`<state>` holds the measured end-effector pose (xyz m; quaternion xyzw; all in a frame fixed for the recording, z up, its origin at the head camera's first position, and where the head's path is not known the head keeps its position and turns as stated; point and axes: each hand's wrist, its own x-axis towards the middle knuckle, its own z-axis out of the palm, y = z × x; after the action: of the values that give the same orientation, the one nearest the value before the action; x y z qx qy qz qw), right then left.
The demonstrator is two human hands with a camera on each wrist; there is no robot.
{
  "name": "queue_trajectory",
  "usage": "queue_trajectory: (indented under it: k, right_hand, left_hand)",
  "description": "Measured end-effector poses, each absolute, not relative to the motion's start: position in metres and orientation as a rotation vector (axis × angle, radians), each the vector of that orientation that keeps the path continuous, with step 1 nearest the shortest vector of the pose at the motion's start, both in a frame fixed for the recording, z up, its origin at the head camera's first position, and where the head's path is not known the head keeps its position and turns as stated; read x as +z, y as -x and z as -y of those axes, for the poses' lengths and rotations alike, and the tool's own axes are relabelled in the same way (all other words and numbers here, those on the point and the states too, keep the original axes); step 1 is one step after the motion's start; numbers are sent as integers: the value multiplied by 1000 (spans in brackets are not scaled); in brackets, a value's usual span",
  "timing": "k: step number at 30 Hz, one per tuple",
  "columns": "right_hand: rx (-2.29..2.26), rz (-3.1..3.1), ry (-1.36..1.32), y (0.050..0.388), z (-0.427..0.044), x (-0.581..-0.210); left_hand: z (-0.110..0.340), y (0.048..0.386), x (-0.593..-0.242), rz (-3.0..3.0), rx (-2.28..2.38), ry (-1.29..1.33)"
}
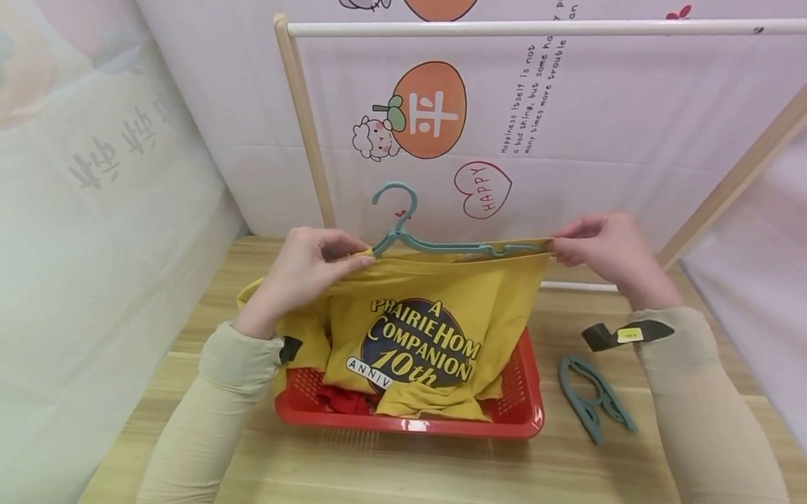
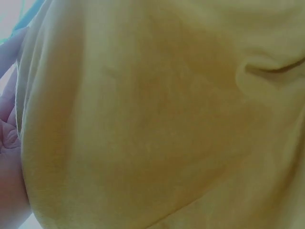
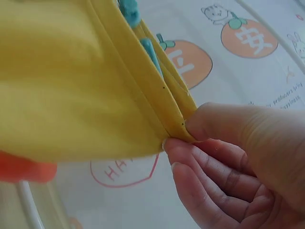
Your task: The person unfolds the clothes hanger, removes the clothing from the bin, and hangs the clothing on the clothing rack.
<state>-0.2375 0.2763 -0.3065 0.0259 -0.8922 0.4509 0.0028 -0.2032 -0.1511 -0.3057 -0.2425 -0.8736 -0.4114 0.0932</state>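
A yellow T-shirt (image 1: 510, 287) with a printed front hangs between both hands, its lower part in a red basket. A blue-green hanger (image 1: 444, 248) lies along its upper opening, hook up, its right arm inside the cloth. My left hand (image 1: 301, 274) pinches the shirt's edge beside the hanger's left arm, whose far end is hidden. In the left wrist view, yellow cloth (image 2: 143, 119) fills most of the picture. My right hand (image 1: 609, 250) pinches the right corner of the opening between thumb and fingers. The right wrist view shows this hand (image 3: 238, 167) beyond the hanger's tip.
The red basket (image 1: 409, 424) stands on the wooden table (image 1: 394, 477), with red cloth (image 1: 346, 400) inside. Right of it lies a folded blue-green hanger (image 1: 586, 410). Behind stands a rack with a white rail (image 1: 555, 27) and wooden posts (image 1: 308, 120), before a printed curtain.
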Motion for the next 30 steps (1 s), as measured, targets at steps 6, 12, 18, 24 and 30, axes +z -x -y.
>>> queue_trajectory:
  k: [6,12,18,24,30]
  right_hand:
    - [1502,2763,-153,235,-265,-301]
    - [1538,2739,-238,229,-245,-291]
    - [1588,2716,-345,225,-215,-282]
    - [1574,2682,-461,220,-191,-277]
    - [1335,2717,-628,221,-192,-275]
  left_hand:
    - [146,204,-304,2575,-1229,734]
    - [140,205,-303,2545,-1224,763]
    - [132,206,-303,2526,-1238,819]
    - [128,207,-303,2525,-1277,831]
    - [135,206,-299,2520,-1326,816]
